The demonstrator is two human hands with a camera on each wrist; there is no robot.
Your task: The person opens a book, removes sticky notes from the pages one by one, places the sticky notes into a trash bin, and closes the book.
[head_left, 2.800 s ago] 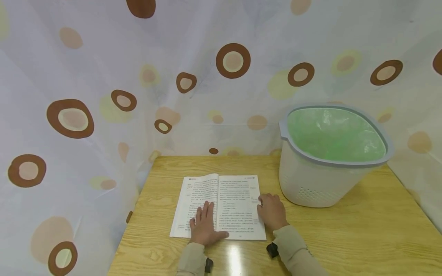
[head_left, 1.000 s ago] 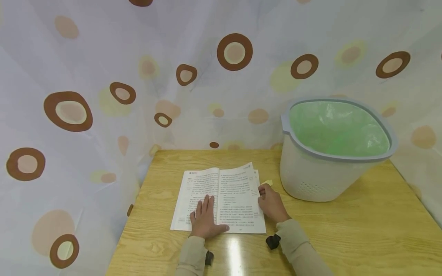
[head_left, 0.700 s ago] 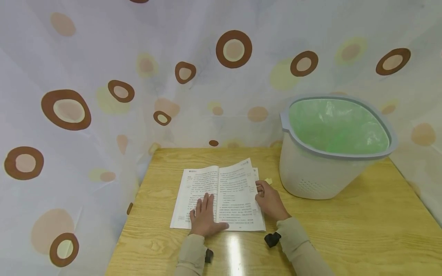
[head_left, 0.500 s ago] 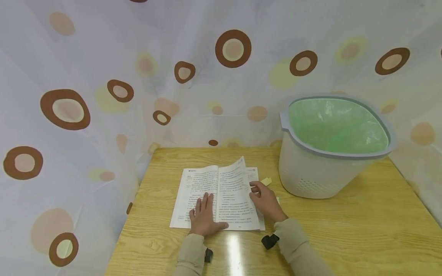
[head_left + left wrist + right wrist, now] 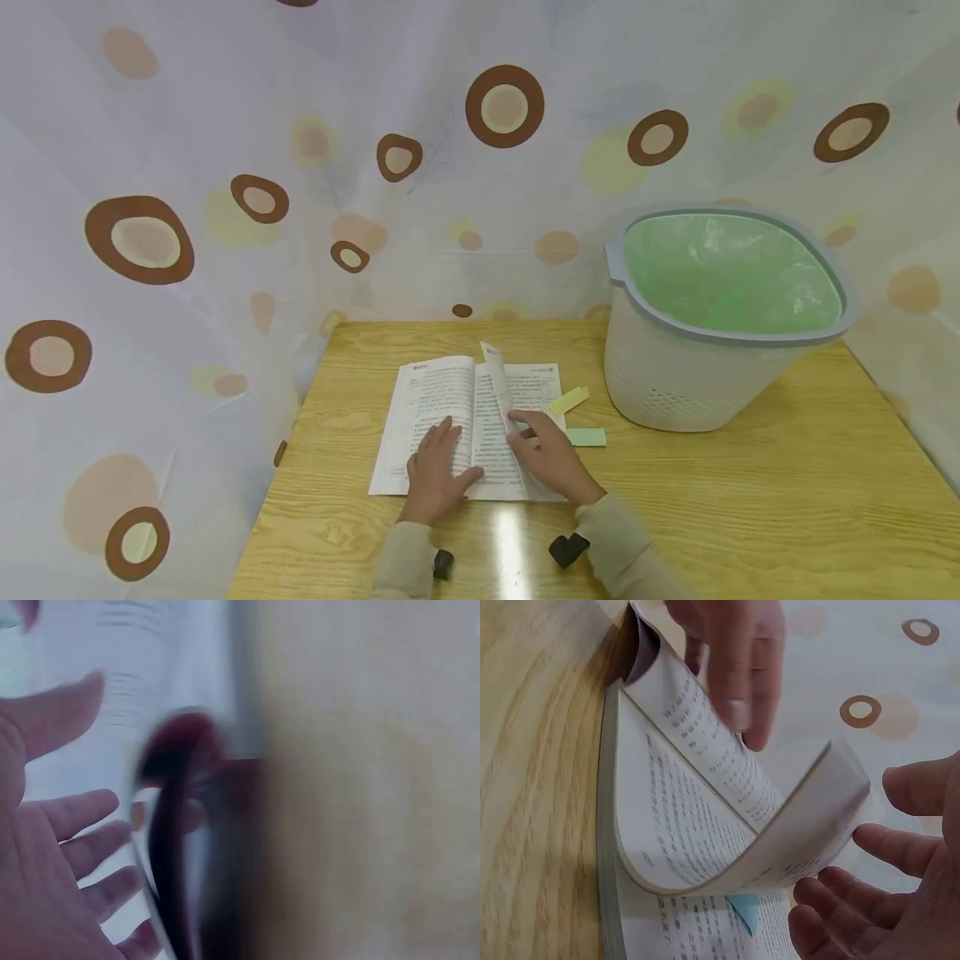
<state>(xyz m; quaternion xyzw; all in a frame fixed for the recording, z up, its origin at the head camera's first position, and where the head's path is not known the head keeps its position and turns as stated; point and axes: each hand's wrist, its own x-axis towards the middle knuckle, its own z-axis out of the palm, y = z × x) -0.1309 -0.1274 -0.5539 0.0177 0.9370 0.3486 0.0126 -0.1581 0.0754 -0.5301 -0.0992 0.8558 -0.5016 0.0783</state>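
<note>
An open printed book (image 5: 420, 417) lies on the wooden table. Several of its right-hand pages (image 5: 495, 387) stand up, bent over toward the spine. My right hand (image 5: 551, 454) is at their outer edge; in the right wrist view its fingers (image 5: 892, 851) touch the curled pages (image 5: 810, 817), and the thumb stays apart from them. Spread over the lower left page is my left hand (image 5: 433, 475), its thumb near the spine. A yellow sticky tab (image 5: 570, 400) and a green sticky tab (image 5: 587, 437) stick out past the book's right side. A bluish tab (image 5: 744, 911) shows under the lifted pages.
A tall pale basket (image 5: 667, 375) with a grey-blue rim and a green bag lining stands at the right on the table (image 5: 750, 500). Behind hangs a white sheet (image 5: 435, 75) with brown ring patterns. A small black device sits at each wrist.
My right hand has lifted the right pages and carried them left toward the spine. Both sticky tabs have come into view. The left hand has shifted slightly left.
</note>
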